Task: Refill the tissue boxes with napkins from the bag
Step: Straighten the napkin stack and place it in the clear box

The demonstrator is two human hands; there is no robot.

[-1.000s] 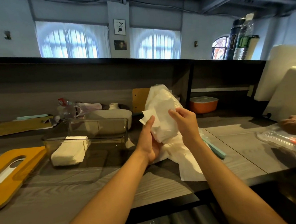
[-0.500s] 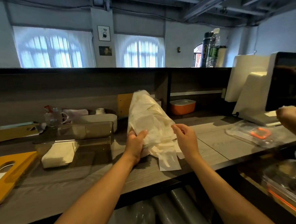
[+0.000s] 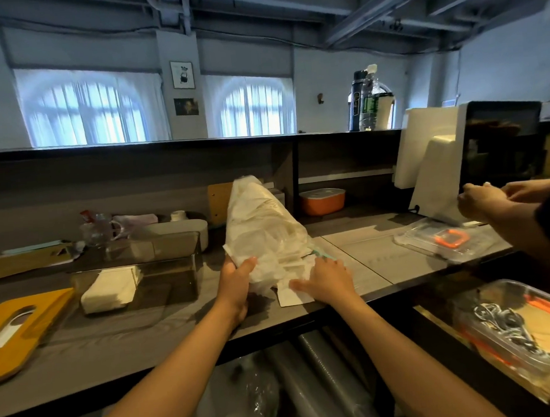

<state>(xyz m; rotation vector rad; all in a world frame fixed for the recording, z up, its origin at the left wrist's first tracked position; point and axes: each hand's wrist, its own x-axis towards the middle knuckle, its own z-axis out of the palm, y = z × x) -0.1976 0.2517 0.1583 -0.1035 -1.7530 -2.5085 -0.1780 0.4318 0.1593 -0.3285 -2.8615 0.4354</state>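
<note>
Leaning back against the rear wall of the grey counter, the white plastic bag of napkins stands tilted, its open mouth near the counter's front edge. The left hand grips the bag's lower left side, thumb laid across the plastic. The right hand lies with fingers spread and fairly straight on the loose napkins spilling out at the mouth. Left of the bag, just beside it, sits a clear tissue box with a napkin stack at its left end and bare floor at its right. A yellow lid lies at the far left. Another person's hands work at the right, well apart from the bag.
</note>
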